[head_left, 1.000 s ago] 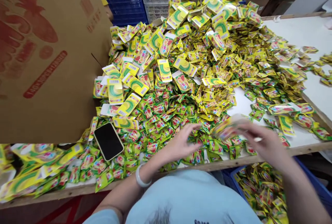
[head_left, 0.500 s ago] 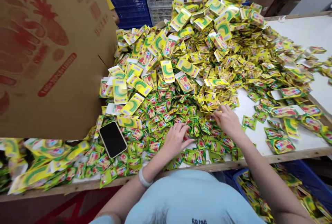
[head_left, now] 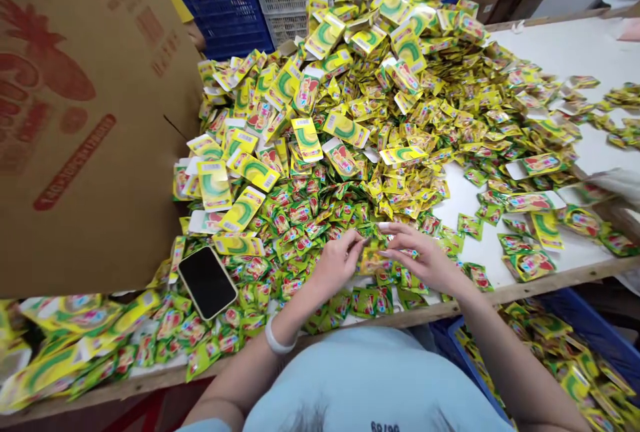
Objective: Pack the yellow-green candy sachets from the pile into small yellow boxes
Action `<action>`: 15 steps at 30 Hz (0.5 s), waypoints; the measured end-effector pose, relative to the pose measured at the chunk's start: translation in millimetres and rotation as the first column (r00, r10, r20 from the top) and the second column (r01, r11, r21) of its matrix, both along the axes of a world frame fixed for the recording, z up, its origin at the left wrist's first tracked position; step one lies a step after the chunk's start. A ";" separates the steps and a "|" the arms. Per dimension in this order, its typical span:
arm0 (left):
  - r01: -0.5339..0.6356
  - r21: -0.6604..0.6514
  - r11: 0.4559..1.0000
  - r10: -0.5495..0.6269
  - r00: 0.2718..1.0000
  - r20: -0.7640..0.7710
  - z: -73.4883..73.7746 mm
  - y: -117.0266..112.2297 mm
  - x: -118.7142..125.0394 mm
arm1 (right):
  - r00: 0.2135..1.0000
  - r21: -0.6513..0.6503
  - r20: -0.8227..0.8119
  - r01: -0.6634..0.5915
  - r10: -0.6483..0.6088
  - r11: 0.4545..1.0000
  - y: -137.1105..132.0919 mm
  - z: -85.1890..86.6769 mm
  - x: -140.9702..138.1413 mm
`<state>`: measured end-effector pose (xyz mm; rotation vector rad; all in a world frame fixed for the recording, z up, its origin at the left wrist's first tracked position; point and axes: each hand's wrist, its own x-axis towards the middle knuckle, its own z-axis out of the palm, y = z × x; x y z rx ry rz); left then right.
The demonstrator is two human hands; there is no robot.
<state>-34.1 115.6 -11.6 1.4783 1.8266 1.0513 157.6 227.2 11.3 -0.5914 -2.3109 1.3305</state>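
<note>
Between my hands is a small yellow packet (head_left: 373, 260), blurred. My left hand (head_left: 336, 264) pinches it by its near-left edge, thumb against fingers. On the packet's other side is my right hand (head_left: 425, 260), fingers stretched and apart, the tips close to the packet; whether they touch it I cannot tell. Beneath and around both hands lie green packets (head_left: 295, 242) with red fruit prints. Just beyond them is a heap of yellow packets (head_left: 400, 182).
Flat yellow-green boxes (head_left: 215, 185) lie over the heap. A phone (head_left: 207, 283) rests on packets to the left, near a large cardboard carton (head_left: 100, 205). Below the table's right edge stands a blue crate (head_left: 595, 325) of packets. A blurred whitish shape (head_left: 617, 182) is at far right.
My right hand has come back from the yellow heap toward my left hand. A yellow packet is now between them, with my left fingers closed on it. The view has shifted right.
</note>
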 end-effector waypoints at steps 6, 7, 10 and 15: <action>-0.078 -0.069 0.995 0.103 0.853 0.512 4.0 -14.8 7.8 | 1.000 -0.028 -0.026 0.012 -0.012 1.000 -6.5 -8.6 -21.9; -0.077 -0.079 0.994 0.108 0.830 0.547 3.3 -16.2 10.4 | 0.997 -0.093 -0.055 0.042 -0.047 0.995 -8.8 -11.3 -21.6; -0.136 -0.089 0.987 0.163 0.810 0.563 0.6 -19.5 20.7 | 0.979 -0.456 -0.119 0.096 -0.168 0.885 -19.3 -20.9 -21.9; -0.170 0.066 0.983 0.153 0.964 0.217 2.1 -23.1 15.0 | 0.983 -0.759 -0.100 0.024 -0.153 0.651 -34.6 -36.8 -29.0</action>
